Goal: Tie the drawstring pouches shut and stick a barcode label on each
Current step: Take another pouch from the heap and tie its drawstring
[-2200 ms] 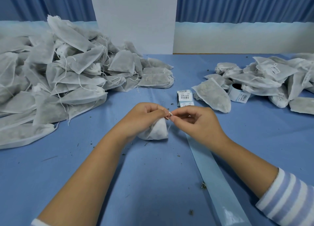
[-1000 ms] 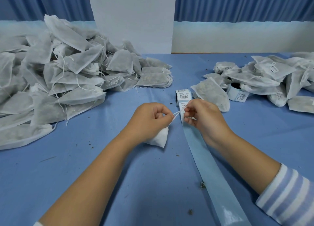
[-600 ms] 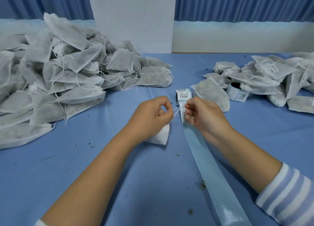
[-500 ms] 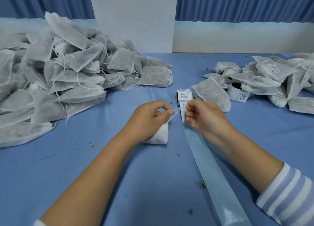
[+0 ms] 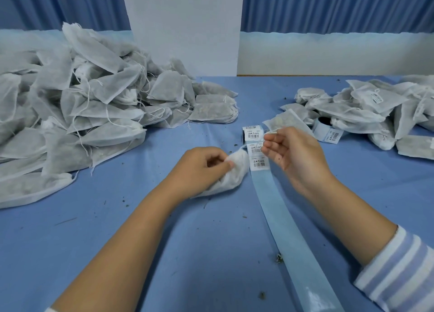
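The white pouch (image 5: 236,173) lies on the blue tablecloth (image 5: 187,241) in the left hand's (image 5: 202,168) grip. The right hand (image 5: 296,154) pinches its drawstring (image 5: 252,144) over the barcode label strip (image 5: 258,162). One pouch heap (image 5: 82,105) lies left of the left hand and a smaller heap (image 5: 375,107) beyond the right, with blue curtains (image 5: 328,6) behind.

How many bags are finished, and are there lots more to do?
Some look done: the smaller pile on the right has tied pouches, and a few show barcode labels. Right now the left hand grips one pouch while the right hand seems to pull its drawstring; no label shows on it. The much bigger pile on the left is yet to do.
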The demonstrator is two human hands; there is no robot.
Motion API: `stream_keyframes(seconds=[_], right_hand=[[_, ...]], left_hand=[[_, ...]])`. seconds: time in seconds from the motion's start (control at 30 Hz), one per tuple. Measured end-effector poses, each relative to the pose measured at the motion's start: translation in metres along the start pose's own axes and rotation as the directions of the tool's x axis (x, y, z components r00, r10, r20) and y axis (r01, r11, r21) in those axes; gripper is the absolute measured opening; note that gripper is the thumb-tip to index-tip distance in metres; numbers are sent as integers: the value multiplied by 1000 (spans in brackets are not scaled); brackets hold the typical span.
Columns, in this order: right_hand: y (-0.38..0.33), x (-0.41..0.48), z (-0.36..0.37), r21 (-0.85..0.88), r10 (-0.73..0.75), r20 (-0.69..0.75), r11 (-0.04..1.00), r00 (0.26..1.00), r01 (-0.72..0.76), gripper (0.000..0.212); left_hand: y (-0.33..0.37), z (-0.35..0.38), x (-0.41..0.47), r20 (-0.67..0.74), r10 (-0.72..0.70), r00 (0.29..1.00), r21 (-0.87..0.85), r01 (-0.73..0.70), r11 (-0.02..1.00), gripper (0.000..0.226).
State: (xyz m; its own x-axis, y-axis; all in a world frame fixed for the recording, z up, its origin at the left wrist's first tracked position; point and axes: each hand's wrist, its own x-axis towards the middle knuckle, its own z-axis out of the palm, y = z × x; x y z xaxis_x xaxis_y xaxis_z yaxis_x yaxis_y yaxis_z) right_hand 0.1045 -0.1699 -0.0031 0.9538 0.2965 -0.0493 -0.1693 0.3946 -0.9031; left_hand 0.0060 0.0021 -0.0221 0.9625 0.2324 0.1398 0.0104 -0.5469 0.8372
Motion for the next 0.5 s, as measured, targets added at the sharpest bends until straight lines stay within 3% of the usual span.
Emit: stream_keyframes(seconds=[0.1,0.23,0.37,0.5], right_hand=[[5,-7,0,-238,-199,108,946,974,220,16],[18,-18,1,-496,-469,428,592,772,635,12],[29,-21,2,-531,-492,653,243,575,812,5],[32,-18,0,-560,-440,705,137,557,817,5]], left_hand=[[3,1,3,-149,-75,986,-109,59,992,18],[3,-1,9,-303,-247,920,-305,152,940,18],[6,-2,8,-198,-386,901,-588,205,782,17],[10,5,8,-78,-439,895,-741,243,626,19]])
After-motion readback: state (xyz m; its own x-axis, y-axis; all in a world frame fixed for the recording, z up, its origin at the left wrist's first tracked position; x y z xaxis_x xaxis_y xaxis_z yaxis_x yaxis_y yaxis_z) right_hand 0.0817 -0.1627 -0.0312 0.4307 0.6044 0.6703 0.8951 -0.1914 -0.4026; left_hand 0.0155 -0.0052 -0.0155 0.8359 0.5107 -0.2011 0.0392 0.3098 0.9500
